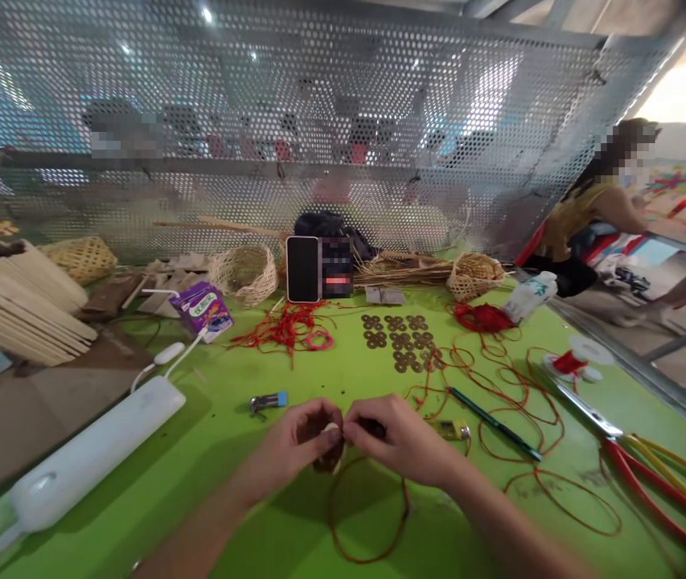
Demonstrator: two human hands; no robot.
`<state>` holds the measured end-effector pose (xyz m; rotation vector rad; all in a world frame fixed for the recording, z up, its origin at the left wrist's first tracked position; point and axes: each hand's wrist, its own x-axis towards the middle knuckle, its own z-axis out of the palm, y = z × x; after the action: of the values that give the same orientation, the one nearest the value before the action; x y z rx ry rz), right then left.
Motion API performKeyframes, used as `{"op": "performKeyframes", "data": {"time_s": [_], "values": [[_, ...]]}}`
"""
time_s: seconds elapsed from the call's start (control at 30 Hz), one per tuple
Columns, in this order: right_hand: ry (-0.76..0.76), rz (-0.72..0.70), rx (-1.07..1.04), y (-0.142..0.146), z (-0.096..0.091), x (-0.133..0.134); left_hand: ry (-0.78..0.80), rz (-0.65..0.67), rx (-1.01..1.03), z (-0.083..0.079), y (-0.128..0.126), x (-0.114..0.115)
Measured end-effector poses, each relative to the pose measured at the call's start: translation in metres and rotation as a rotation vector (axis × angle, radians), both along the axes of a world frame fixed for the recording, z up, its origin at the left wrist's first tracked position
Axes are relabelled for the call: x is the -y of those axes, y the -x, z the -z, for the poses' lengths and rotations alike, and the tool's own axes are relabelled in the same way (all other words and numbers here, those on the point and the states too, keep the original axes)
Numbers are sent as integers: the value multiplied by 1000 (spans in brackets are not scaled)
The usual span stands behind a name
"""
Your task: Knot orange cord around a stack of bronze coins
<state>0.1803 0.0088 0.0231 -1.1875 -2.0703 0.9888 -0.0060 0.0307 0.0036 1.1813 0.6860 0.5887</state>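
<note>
My left hand (303,438) is closed on a small brown, rounded object (329,460) with a pale edge; the fingers hide much of it, so its kind is unclear. Touching or almost touching it, my right hand (392,438) has thumb and forefinger pinched together, and whatever they hold is hidden. A thin red cord (372,560) hangs in a loop below both hands. Just beyond my right hand lie a yellow lighter (452,430) and a dark green pen (493,422). Left of the hands is a small metal tool with a blue end (268,402).
Coin-like discs (404,338) lie in clusters on the green table (227,474). Red cord (503,386), a spool (573,363) and large scissors (614,434) occupy the right. A white power strip (98,454), purple drink carton (203,312), woven baskets (244,273) and phone (302,269) stand around. Someone (596,201) sits far right.
</note>
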Motion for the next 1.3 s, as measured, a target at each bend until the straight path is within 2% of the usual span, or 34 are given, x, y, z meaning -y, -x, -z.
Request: {"op": "performKeyframes", "data": {"time_s": [0.17,0.23,0.33,0.43,0.57,0.8,0.97,1.1,1.3], "values": [[-89,77,30,-1,1,-1,-40,-35,-83,4,-1,-2],[-217,175,16,-1,2,-2,-41,-80,-86,3,-2,-3],[-488,302,44,-2,5,-3,-43,-160,-88,0,-2,-4],[-637,287,124,-3,10,-4,-55,-209,-77,-3,-2,-4],[-706,238,157,-2,15,-5,-106,-185,-99,-2,-3,-3],[-719,179,60,-1,16,-5,-307,-173,-259,-3,-4,-1],[-513,138,-76,2,15,-5,-396,-159,-291,-5,-2,0],[-343,136,-134,4,13,-3,-437,-203,-332,-6,-1,0],[-331,149,-147,3,13,-4,-453,-277,-364,-5,-1,2]]}}
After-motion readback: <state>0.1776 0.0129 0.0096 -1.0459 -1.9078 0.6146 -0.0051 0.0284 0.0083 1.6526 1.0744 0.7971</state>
